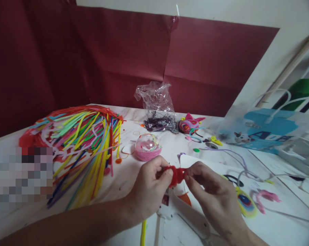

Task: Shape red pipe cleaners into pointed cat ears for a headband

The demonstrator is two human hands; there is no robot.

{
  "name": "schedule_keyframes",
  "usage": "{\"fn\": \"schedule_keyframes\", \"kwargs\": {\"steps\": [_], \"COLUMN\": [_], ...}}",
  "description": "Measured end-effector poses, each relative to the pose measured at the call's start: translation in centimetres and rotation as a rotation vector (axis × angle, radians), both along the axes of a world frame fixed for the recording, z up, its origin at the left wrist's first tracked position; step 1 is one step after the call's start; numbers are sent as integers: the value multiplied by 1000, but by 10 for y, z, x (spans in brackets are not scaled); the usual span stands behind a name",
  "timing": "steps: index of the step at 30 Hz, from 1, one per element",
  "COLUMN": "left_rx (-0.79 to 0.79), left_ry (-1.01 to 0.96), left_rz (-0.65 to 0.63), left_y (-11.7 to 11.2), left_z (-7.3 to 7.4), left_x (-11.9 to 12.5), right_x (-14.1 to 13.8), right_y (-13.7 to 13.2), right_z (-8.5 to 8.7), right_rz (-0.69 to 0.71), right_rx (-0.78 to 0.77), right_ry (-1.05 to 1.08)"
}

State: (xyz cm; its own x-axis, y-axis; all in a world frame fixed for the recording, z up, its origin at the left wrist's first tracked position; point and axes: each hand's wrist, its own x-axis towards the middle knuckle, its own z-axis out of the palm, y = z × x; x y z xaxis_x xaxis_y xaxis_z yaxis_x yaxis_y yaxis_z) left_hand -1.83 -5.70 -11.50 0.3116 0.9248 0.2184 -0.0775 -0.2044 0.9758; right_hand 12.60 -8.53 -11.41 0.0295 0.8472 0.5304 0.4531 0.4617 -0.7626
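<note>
Starting on the left: a big messy heap of chenille stems (85, 147) in yellow, green, red, blue and pink sprawls on the white desk (123, 181), at about 10 o'clock from the hands. Next along, at roughly 11 o'clock from the left hand, there's a clear dome (147, 143) on a base wound in pink. Further back at 12 o'clock a crinkly clear plastic bag (157, 102) with dark bits in the bottom stands in front of the maroon paper backdrop (93, 58).

Then the main bit, low and centre: left hand (150, 188) and right hand (213, 196) meet over the desk with a small red fuzzy twist (177, 175) between them. Left grip is closed on its left end, thumb and fingertips pinching. Right grip is pinched shut on the right end, so the twist sits held between both hands.

At 1 o'clock from the twist a pink unicorn-ish figure (189, 123) sits just right of the plastic bag. Down at 4 o'clock, a yellow and blue coil (244, 202) and a pink curl (266, 196) lie near the right hand. Far right, at 2 o'clock, a see-through bag with blue print (267, 131) lies tilted.
</note>
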Motion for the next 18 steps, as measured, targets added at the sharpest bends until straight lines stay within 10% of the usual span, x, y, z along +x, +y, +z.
{"fn": "schedule_keyframes", "kwargs": {"steps": [11, 18], "left_rx": [-465, -561], "left_ry": [-535, -304], "left_rz": [-127, -421], "left_y": [3, 9], "left_z": [19, 19], "left_x": [0, -7], "right_x": [1, 9], "right_y": [2, 14], "right_z": [-6, -4], "right_rz": [47, 290], "right_rx": [139, -166], "right_ry": [144, 438]}}
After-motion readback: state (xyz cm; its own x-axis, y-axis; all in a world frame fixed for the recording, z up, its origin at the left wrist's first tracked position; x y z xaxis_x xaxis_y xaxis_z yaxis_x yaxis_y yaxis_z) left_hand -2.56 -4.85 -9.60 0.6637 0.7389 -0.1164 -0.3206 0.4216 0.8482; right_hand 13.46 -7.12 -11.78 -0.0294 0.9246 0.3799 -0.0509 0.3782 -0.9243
